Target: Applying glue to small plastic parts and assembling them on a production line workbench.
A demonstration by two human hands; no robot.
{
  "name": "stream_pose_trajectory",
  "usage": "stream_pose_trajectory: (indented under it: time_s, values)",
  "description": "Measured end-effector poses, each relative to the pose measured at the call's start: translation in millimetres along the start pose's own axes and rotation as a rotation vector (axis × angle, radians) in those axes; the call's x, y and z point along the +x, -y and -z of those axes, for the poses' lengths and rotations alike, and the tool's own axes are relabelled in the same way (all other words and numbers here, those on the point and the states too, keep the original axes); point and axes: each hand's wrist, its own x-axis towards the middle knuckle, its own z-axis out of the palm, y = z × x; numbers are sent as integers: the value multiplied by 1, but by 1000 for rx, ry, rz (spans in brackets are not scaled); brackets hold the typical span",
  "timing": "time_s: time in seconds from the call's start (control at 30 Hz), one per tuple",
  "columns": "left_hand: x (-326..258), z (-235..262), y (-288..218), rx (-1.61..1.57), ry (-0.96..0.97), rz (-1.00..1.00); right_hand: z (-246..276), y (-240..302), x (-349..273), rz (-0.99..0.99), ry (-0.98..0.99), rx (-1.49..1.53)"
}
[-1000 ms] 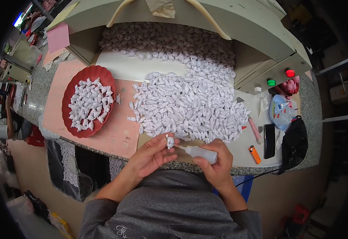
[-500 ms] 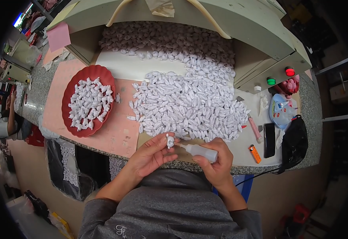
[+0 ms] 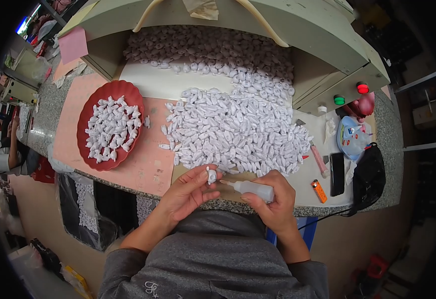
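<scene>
Between the thumb and fingers of my left hand (image 3: 190, 193) is a small white figurine piece (image 3: 211, 175), held upright near the table's front edge. My right hand (image 3: 275, 199) is wrapped round a translucent squeeze bottle (image 3: 255, 190), lying sideways in the grip. Its thin nozzle points left at the piece, with a small gap between them. Just beyond my hands spreads a large pile of loose white pieces (image 3: 238, 129). To the left, a red scalloped dish (image 3: 82, 130) holds several white figurines, and one more lies beside its rim.
A grey-green hooded cabinet (image 3: 322, 60) arches over the far table, with more white pieces heaped inside. At right lie an orange lighter (image 3: 319, 191), a black phone (image 3: 337, 174), a pink tube (image 3: 319, 160) and a black bag (image 3: 369, 177). A person (image 3: 9, 149) sits at far left.
My right hand has shifted slightly right, drawing the bottle's nozzle away from the white piece. My left hand still holds the piece and has barely moved.
</scene>
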Motion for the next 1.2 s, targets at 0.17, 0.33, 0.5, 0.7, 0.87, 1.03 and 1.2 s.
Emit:
stream_pose_trajectory:
  time_s: [0.17,0.33,0.5,0.7,0.87,1.03,1.2]
  values:
    - [-1,-3,0,9,-2,1,0,1,0,21,-10,-22]
    - [-1,-1,2,4,22,19,-1,-1,1,39,-35,-30]
    - [-2,7,-1,-63,24,7,3,-7,-4,-227,-48,221]
    - [-10,22,-16,-159,33,-117,-1,-36,-16,-580,11,272]
    - [-12,28,-21,-213,27,-162,-26,-34,-7,-273,117,-193]
    - [-14,26,-21,-213,8,-167,-31,-47,-17,-88,235,-492]
    - [-12,26,-19,-199,-19,-155,-23,-43,-29,-98,207,-425]
